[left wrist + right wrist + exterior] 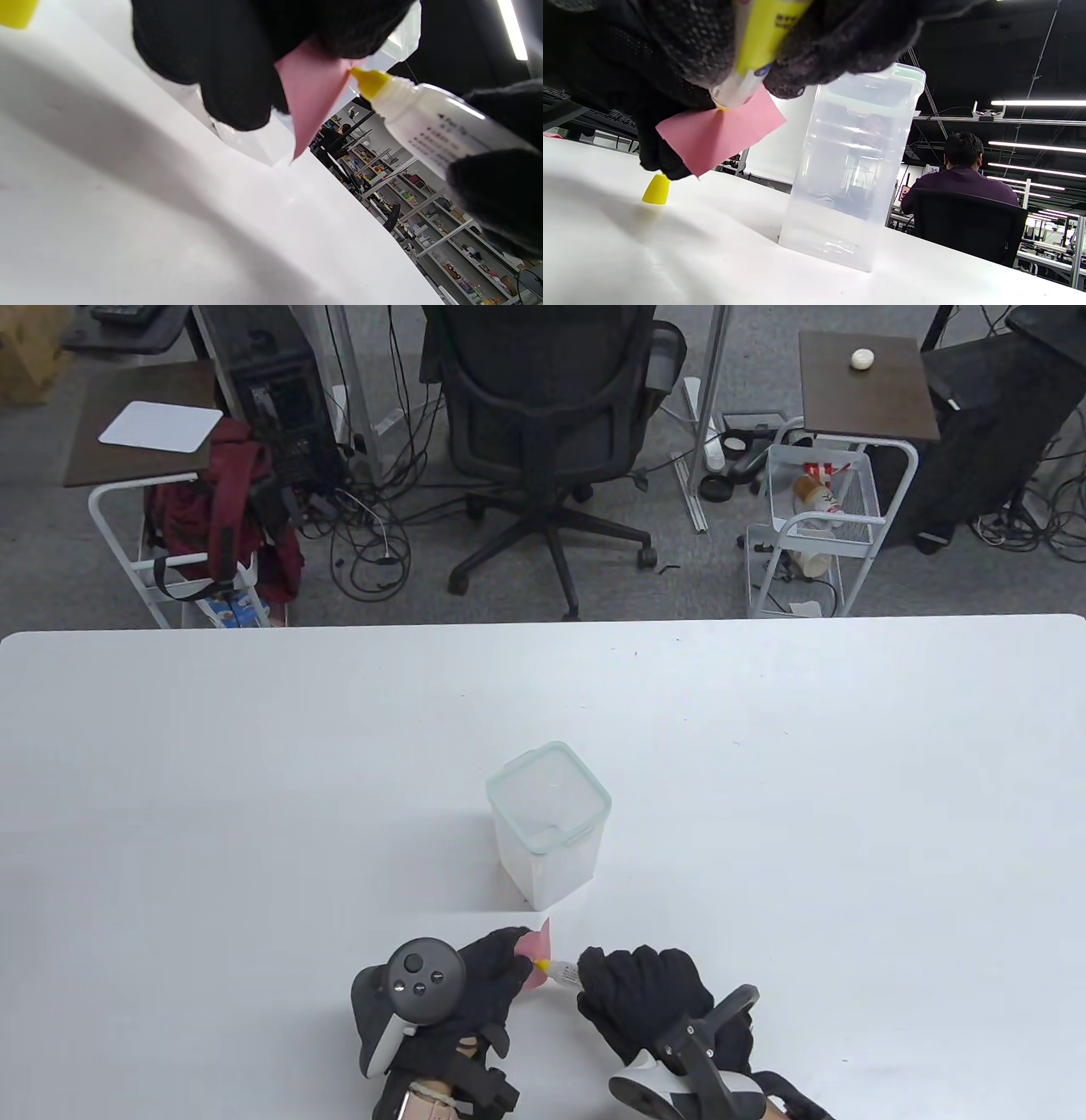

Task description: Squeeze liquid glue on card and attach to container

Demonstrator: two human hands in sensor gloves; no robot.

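Observation:
My left hand holds a small pink card above the table near the front edge; the card also shows in the left wrist view and the right wrist view. My right hand grips a white glue bottle with a yellow tip, and the tip touches the card's face. A tall clear plastic container with a green-rimmed lid stands upright on the table beyond the card, also seen in the right wrist view. The bottle's yellow cap stands on the table under my left hand.
The white table stretches wide on both sides of the container. A black office chair, side carts and cables stand on the floor beyond the table's far edge.

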